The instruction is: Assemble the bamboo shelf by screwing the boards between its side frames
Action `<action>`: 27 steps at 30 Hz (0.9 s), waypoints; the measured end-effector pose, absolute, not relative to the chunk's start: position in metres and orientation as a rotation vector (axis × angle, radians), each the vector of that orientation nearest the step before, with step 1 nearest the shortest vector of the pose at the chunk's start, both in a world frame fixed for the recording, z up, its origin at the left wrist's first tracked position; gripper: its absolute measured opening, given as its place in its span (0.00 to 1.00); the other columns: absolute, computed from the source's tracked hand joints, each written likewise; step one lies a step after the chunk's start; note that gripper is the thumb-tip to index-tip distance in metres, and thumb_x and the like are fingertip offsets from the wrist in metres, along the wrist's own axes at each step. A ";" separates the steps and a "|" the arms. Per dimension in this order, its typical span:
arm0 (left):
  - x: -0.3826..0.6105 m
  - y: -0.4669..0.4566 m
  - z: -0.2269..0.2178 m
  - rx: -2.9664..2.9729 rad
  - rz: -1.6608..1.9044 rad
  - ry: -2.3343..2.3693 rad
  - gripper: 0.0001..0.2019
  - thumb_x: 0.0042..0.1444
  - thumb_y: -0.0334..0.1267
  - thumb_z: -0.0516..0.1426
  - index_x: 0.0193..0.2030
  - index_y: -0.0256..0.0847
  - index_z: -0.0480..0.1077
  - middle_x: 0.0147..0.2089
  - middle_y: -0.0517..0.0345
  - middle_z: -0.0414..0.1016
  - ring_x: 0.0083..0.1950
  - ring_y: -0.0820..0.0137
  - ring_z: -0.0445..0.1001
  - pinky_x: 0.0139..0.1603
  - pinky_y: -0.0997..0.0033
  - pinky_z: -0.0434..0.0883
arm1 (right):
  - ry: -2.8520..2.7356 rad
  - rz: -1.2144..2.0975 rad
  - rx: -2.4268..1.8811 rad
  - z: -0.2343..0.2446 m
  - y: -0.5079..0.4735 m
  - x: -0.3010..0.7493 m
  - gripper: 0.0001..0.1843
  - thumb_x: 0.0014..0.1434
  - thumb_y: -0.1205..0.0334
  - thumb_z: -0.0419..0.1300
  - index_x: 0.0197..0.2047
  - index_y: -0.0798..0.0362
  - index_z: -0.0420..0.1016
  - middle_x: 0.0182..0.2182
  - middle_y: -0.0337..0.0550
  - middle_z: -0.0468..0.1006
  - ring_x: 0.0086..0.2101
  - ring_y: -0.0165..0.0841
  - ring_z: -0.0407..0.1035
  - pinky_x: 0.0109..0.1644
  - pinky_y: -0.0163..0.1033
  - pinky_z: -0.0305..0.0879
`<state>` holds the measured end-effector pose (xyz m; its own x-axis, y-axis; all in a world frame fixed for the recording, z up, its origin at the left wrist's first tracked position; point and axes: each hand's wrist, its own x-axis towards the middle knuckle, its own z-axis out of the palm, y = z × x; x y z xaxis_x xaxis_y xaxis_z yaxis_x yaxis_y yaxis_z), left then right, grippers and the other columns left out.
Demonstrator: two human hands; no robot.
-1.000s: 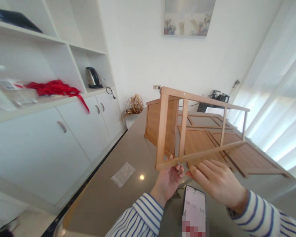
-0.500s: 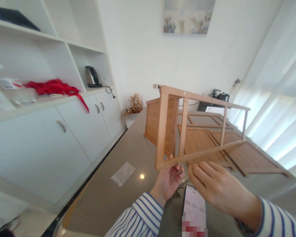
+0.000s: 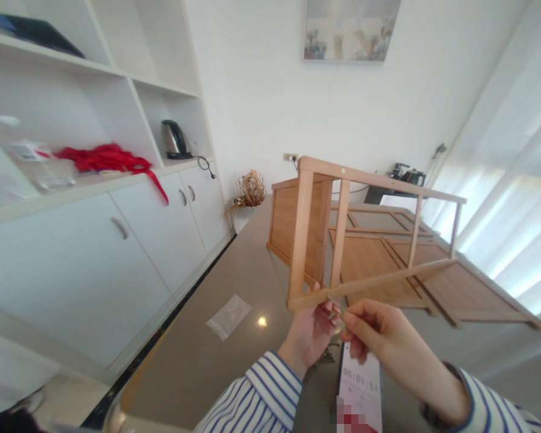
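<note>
A light wooden frame (image 3: 296, 234) with several crossbars stands on its long edge, tilted above the table. At its near lower corner my left hand (image 3: 310, 335) grips the bottom rail from below, with fingers curled around it. My right hand (image 3: 381, 328) is closed in a pinch just right of that spot. From the rail toward its fingertips runs a thin metal piece (image 3: 334, 302); whether it is a screw or a hex key I cannot tell. Beneath the hands lie several screws (image 3: 328, 355), partly covered, beside a phone (image 3: 360, 385) showing a timer.
The grey table (image 3: 184, 361) carries a small clear plastic bag (image 3: 229, 316) at left. Behind the frame stands a wooden panel piece (image 3: 284, 219), with more flat wooden panels (image 3: 473, 282) at right. White cabinets (image 3: 72, 270) line the left side.
My right hand has turned, its fingers now pinched at the metal piece rather than spread over it. The left hand keeps its hold on the rail. The view has shifted slightly.
</note>
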<state>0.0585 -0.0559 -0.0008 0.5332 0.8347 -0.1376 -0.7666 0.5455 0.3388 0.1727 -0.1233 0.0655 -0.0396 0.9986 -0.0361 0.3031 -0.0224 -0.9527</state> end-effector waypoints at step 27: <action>0.059 -0.055 -0.006 0.237 0.978 0.253 0.12 0.50 0.40 0.64 0.27 0.35 0.67 0.24 0.62 0.67 0.29 0.75 0.69 0.27 0.77 0.62 | -2.160 0.099 -1.112 0.059 -0.132 0.196 0.10 0.64 0.63 0.54 0.48 0.52 0.70 0.39 0.44 0.79 0.37 0.31 0.74 0.40 0.34 0.69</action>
<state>0.0593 -0.0551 -0.0055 0.5339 0.8392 -0.1038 -0.7845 0.5374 0.3095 0.1956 -0.1320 0.0586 -0.3903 0.7410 0.5465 0.6876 0.6293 -0.3621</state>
